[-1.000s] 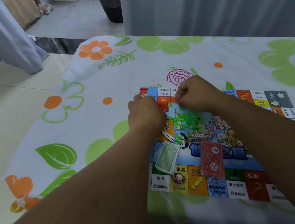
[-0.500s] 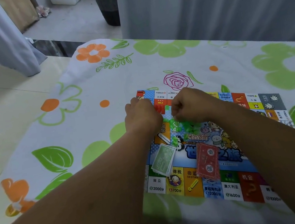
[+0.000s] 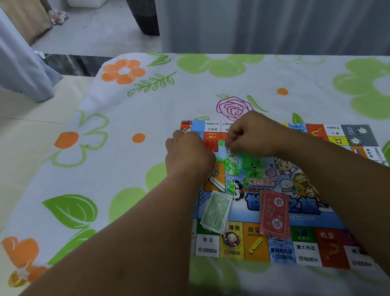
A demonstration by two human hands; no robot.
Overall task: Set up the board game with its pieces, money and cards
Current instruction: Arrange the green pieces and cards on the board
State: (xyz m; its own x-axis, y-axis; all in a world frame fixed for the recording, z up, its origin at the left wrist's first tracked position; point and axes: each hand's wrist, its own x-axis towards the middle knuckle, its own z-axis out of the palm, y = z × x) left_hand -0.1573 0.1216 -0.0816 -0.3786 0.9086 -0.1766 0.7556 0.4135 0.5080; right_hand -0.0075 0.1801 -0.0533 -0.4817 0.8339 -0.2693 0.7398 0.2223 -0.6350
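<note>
Left hand [image 3: 187,155] and right hand [image 3: 251,135] curled over green pieces [image 3: 247,165] on board [image 3: 306,250]; can't tell what either grips. Money [image 3: 216,212] and cards [image 3: 274,214] lie nearer.

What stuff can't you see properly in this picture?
Head view:
- What the left hand and right hand hold: their backs hide each grip.
- Green pieces: blurred, uncountable.
- Board near-right corner: behind the right forearm.
- Red cards: print too blurred.
</note>
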